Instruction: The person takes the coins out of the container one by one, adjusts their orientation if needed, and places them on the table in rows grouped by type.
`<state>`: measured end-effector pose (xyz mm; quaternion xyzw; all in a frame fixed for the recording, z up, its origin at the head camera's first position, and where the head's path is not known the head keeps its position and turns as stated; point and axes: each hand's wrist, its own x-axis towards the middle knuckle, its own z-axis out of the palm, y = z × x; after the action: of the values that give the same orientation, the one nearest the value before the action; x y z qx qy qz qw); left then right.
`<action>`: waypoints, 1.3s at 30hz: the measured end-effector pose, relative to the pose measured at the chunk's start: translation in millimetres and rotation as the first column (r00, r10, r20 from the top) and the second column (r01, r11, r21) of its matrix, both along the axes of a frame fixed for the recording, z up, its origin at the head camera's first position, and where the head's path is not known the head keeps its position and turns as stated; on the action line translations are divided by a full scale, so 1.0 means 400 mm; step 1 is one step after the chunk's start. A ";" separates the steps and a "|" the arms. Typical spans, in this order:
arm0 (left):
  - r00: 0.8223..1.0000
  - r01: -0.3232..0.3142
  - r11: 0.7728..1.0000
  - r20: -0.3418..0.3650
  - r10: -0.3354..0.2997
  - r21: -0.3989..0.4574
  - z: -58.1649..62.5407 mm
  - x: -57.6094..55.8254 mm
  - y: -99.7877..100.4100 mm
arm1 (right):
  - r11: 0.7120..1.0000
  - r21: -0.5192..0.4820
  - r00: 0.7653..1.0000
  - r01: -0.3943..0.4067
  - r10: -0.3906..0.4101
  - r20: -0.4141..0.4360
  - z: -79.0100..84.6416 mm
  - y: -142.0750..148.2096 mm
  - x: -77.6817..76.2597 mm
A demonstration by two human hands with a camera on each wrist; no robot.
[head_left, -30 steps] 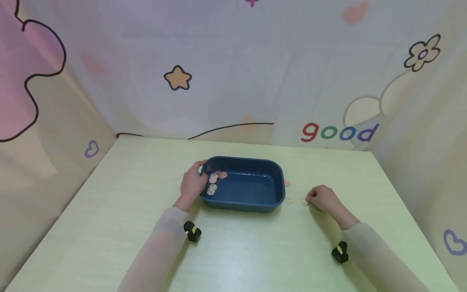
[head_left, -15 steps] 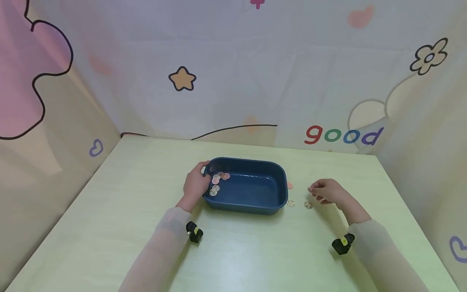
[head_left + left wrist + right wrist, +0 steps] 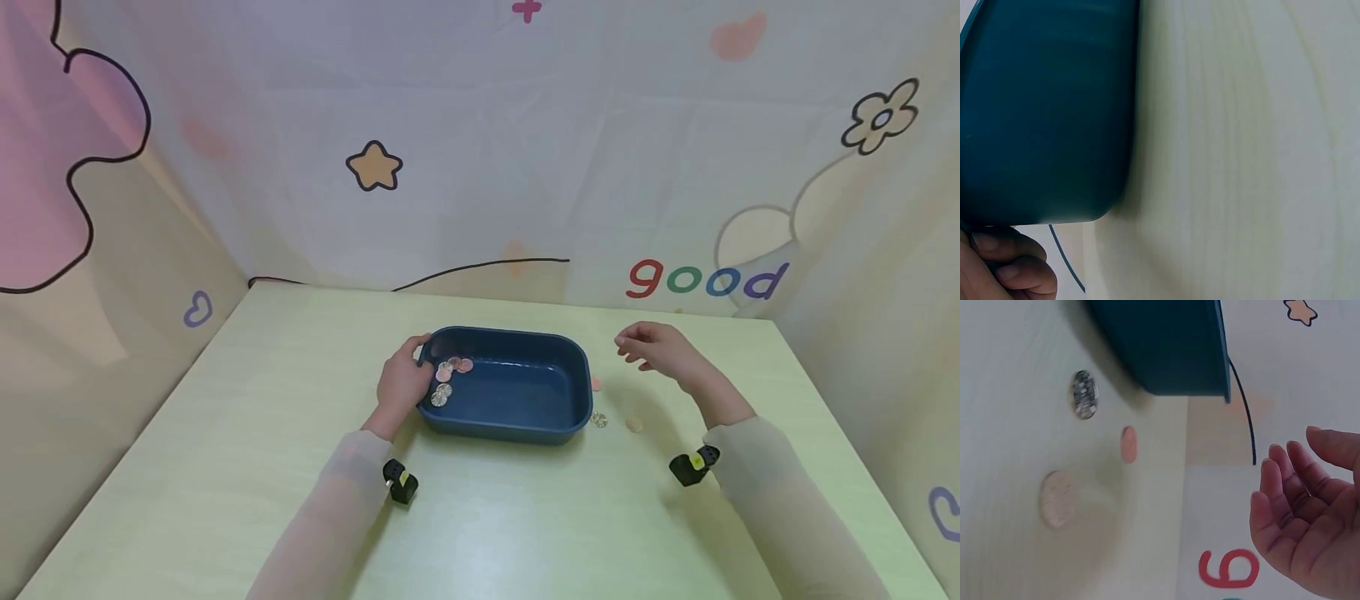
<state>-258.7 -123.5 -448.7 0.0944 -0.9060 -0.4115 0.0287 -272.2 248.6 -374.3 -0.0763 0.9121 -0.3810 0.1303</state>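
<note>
My left hand grips the left end of a blue rectangular plastic basin, fingers curled at its rim. In the left wrist view, the curled fingers sit beside the basin's end wall. Several small round discs, pink and silvery, lie inside at that end, among them a pink disc. My right hand is raised right of the basin; the right wrist view shows its fingers loosely bent, thumb apart, nothing between them. Below it lie a silvery disc, a pale disc and a pink disc.
The pale green table spreads around the basin. A printed cloth backdrop rises behind it and at both sides. A small black wrist camera sits on the left sleeve, another black wrist camera on the right.
The right hand was down at a disc on the table; it has lifted and moved toward the back, leaving that disc lying there. The left hand has stayed on the basin.
</note>
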 end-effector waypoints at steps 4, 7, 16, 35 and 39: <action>1.000 -0.004 1.000 -0.004 0.004 -0.002 0.002 -0.004 0.001 | 0.999 0.014 0.999 -0.042 0.042 -0.034 0.032 -0.031 -0.011; 1.000 -0.003 1.000 0.000 0.003 0.001 0.004 -0.005 0.000 | 0.996 0.032 0.995 -0.089 0.091 -0.047 0.056 -0.053 -0.021; 1.000 -0.006 1.000 0.004 0.006 0.002 0.004 -0.003 -0.004 | 0.969 0.098 0.974 -0.228 0.227 0.023 0.100 -0.124 -0.068; 1.000 -0.005 1.000 0.012 0.005 0.000 -0.001 -0.002 -0.003 | 0.863 0.158 0.873 -0.480 0.453 0.181 0.064 -0.308 -0.154; 1.000 -0.002 1.000 0.010 0.002 -0.002 -0.001 -0.003 -0.004 | 0.836 0.160 0.848 -0.524 0.494 0.193 0.054 -0.338 -0.168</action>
<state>-259.8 -125.2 -449.0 0.0973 -0.9064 -0.4103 0.0245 -339.6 113.3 -352.5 -0.2749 0.8814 -0.2400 0.2999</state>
